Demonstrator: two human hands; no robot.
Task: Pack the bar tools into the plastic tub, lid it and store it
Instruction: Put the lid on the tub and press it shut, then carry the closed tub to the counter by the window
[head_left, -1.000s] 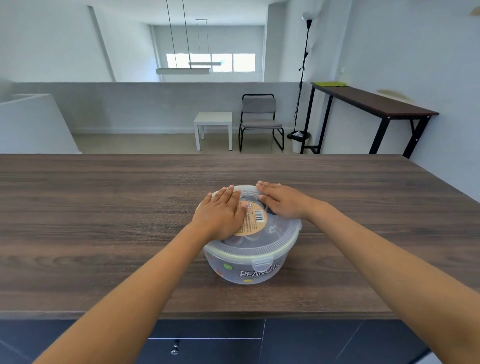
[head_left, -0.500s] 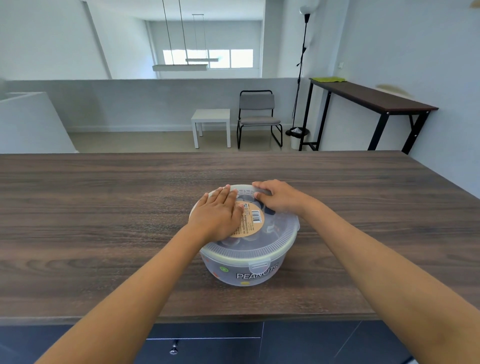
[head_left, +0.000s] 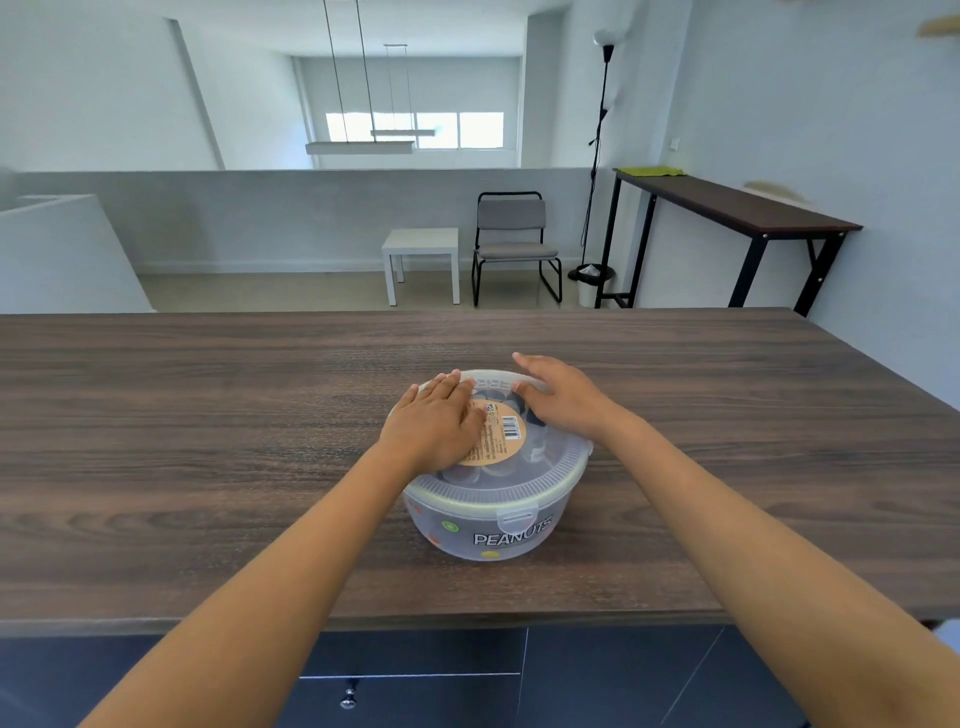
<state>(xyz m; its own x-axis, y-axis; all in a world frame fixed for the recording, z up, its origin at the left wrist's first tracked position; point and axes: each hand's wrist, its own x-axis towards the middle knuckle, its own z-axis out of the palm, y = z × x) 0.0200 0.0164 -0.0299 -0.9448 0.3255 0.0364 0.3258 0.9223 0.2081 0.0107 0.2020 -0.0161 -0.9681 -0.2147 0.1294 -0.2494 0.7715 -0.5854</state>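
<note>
2 hands: both on the lid (head_left: 519, 470) right now, pressing down, neither one curled round anything.
Left hand: the left hand (head_left: 434, 426) lies flat and fully spread, palm down on the lid's left half, its edge overlapping the round tan sticker (head_left: 496, 434).
Right hand: the right hand (head_left: 558, 400) sits on the far right of the lid, fingers (head_left: 524, 364) open and draped toward the far rim, gripping nothing I can make out.
Tub position: the plastic tub (head_left: 493, 535) stands on the bench (head_left: 208, 441), close to the near edge, with the lid fully over it.
Contents: dark shapes show through the clear lid, likely the bar tools, too blurred to name.
Facing: upright, mouth up; the PEANUTS print and 1 clip tab (head_left: 516, 518) face the near edge of the bench.
Long axis: round tub, so no long axis across the bench; its only axis runs vertical.
Risk 1: uneven pressing, heavier on the far side of the tub, could leave the near rim unseated, and the lid pops when lifted.
Risk 2: the near tab looks down, the other tabs are hidden under the hands; an unlatched one lets the lid come off in transit.
Risk 3: a tall tool inside could hold the lid proud, I'd guess, and forcing it may crack the plastic.
Risk 4: a sideways shove slides the tub toward the near edge of the bench.
</note>
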